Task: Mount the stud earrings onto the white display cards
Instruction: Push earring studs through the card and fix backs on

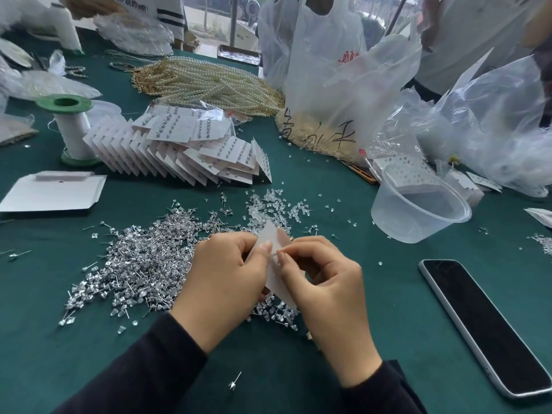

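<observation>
Two hands meet in the middle of a dark green surface (pixel 343 204). The left hand (pixel 227 279) pinches a white display card (pixel 276 276) between thumb and fingers, and the card stands on edge, tilted, between both hands. The right hand (pixel 322 279) has its thumb and first finger pressed together right at the card — it looks like they nip a tiny stud, but the stud is too small to see well. Both arms wear black sleeves (pixel 143 372).

Just under and to the left of the hands lies a big heap of silver stud earrings (pixel 134 261). Behind the hands is a smaller scatter of clear earring backs (pixel 274 204). One lone stud (pixel 234 381) lies near the bottom, between the sleeves.

Farther back, a row of filled cards (pixel 179 150) leans like fallen dominoes, each with shiny studs on it. To the left of them stands a white spool with green ends (pixel 71 127), and near the left edge lies an open flat white box (pixel 53 192).

On the right sits a clear plastic cup (pixel 418 204), tipped on its side. A phone (pixel 490 327) lies face up, screen dark, near the right hand. At the back are a pile of pearl strands (pixel 209 82) and some see-through plastic bags (pixel 337 70).
</observation>
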`<state>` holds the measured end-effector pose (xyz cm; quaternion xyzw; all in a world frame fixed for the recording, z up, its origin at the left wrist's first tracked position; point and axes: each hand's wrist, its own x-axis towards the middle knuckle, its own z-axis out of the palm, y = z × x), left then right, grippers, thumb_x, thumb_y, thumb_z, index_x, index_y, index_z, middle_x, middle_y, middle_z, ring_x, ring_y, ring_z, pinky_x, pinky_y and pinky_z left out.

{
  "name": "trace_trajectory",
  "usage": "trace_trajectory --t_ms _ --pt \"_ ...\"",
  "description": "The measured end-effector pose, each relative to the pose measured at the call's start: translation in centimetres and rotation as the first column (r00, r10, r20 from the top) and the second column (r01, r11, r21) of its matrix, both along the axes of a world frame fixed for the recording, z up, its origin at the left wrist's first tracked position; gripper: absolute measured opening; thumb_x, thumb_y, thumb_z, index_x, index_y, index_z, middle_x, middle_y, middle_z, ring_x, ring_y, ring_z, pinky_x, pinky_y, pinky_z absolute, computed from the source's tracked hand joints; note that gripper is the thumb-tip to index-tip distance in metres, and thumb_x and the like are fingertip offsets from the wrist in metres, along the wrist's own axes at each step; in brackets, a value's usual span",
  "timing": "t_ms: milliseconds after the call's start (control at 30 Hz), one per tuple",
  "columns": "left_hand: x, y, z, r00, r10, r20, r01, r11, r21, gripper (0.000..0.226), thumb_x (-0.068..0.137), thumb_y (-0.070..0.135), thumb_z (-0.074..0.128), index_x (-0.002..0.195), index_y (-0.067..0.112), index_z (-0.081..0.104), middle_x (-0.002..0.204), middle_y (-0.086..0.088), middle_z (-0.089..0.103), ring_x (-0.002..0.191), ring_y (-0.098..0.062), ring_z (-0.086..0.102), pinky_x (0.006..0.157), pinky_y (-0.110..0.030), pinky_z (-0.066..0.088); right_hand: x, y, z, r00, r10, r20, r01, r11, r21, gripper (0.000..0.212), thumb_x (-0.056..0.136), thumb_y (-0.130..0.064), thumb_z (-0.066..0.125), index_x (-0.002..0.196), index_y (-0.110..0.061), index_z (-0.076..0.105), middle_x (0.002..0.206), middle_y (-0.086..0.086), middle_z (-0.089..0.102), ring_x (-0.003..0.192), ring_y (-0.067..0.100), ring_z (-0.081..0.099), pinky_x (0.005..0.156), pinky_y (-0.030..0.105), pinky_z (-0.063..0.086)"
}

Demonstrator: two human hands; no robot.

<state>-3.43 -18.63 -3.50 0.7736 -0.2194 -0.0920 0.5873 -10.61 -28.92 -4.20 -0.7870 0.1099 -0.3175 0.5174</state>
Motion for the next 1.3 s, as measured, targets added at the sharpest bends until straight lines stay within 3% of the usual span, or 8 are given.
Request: trace_trajectory --t_ms 167,400,567,633,733,900,1133,1300 --pt "0.0 0.1 -0.1 0.992 0.028 0.125 -0.033 0.999 0.040 0.033 0.086 0.017 0.056 0.060 -0.004 0.057 0.057 -0.023 0.058 0.055 -0.037 0.060 0.055 -0.051 0.051 0.2 0.3 -0.1 1.000 -0.024 0.000 0.023 0.997 -0.080 0.006 0.075 -0.011 0.065 0.070 -0.009 0.067 0.075 -0.003 0.063 0.073 0.013 0.061 0.065 0.025 0.050" --pt "-0.4 0.3 0.1 0.977 0.025 0.210 -0.041 0.997 0.070 0.034 0.085 0.017 0.057 0.055 0.001 0.055 0.051 -0.016 0.054 0.054 -0.034 0.056 0.053 -0.049 0.050 0.3 0.6 -0.4 0.999 -0.044 0.029 0.048 0.984 -0.174 0.004 0.074 -0.006 0.064 0.070 -0.007 0.065 0.074 -0.003 0.061 0.068 0.011 0.058 0.061 0.022 0.048" --pt "-0.1 0.4 1.4 0.966 -0.244 -0.088 0.230 0.963 -0.141 0.053 0.079 0.050 0.047 0.070 0.002 0.066 0.060 -0.016 0.064 0.047 -0.018 0.056 0.047 -0.031 0.047 -0.3 -0.2 0.0 0.985 -0.132 0.112 0.151 0.972 -0.183 0.008 0.076 -0.007 0.063 0.072 -0.013 0.064 0.077 -0.007 0.060 0.073 0.009 0.059 0.065 0.019 0.047" --pt "0.7 0.8 1.2 0.980 -0.199 0.000 0.199 0.978 -0.057 0.041 0.085 0.045 0.046 0.082 0.011 0.070 0.071 -0.009 0.068 0.052 -0.008 0.055 0.048 -0.019 0.043 -0.7 -0.8 0.2 0.970 -0.205 0.131 0.218 0.971 -0.095 0.011 0.077 -0.011 0.062 0.071 -0.021 0.063 0.077 -0.008 0.061 0.072 0.009 0.059 0.065 0.019 0.047" --pt "2.9 1.9 0.4 0.909 0.124 0.398 -0.230 0.945 0.231 0.019 0.085 0.024 0.060 0.099 0.015 0.068 0.089 0.001 0.063 0.081 -0.011 0.058 0.073 -0.019 0.042 -1.1 -1.6 0.2 0.947 -0.293 0.136 0.284 0.955 0.082 0.010 0.079 -0.019 0.061 0.070 -0.023 0.063 0.075 -0.004 0.063 0.070 0.013 0.059 0.067 0.029 0.049" --pt "4.0 2.3 -0.6 0.944 -0.046 0.328 -0.187 0.744 0.642 0.044 0.077 0.050 0.061 0.113 0.026 0.061 0.106 0.000 0.048 0.110 -0.020 0.039 0.099 -0.036 0.032 -1.3 -2.0 0.1 0.939 -0.313 0.139 0.270 0.926 0.263 0.009 0.080 -0.016 0.063 0.072 -0.020 0.066 0.068 -0.006 0.065 0.065 0.006 0.058 0.062 0.016 0.047" --pt "3.6 1.8 -0.8 0.933 -0.003 0.359 -0.207 0.812 0.546 0.004 0.081 0.029 0.065 0.078 0.027 0.066 0.088 0.005 0.049 0.098 -0.017 0.045 0.096 -0.034 0.034 -1.4 -1.9 0.5 0.963 -0.251 0.098 0.185 0.880 0.437 0.023 0.084 -0.004 0.062 0.070 -0.019 0.070 0.070 -0.001 0.066 0.071 0.014 0.059 0.067 0.022 0.050" --pt "3.4 2.0 0.1 0.950 0.095 0.296 -0.205 0.906 0.369 0.009 0.078 0.024 0.068 0.070 0.024 0.066 0.070 0.013 0.056 0.071 -0.008 0.052 0.071 -0.021 0.042 -1.6 -2.0 1.1 0.989 -0.064 0.137 -0.063 0.647 0.760 0.009 0.072 -0.012 0.063 0.078 -0.012 0.070 0.073 0.004 0.070 0.064 0.013 0.063 0.061 0.024 0.054"
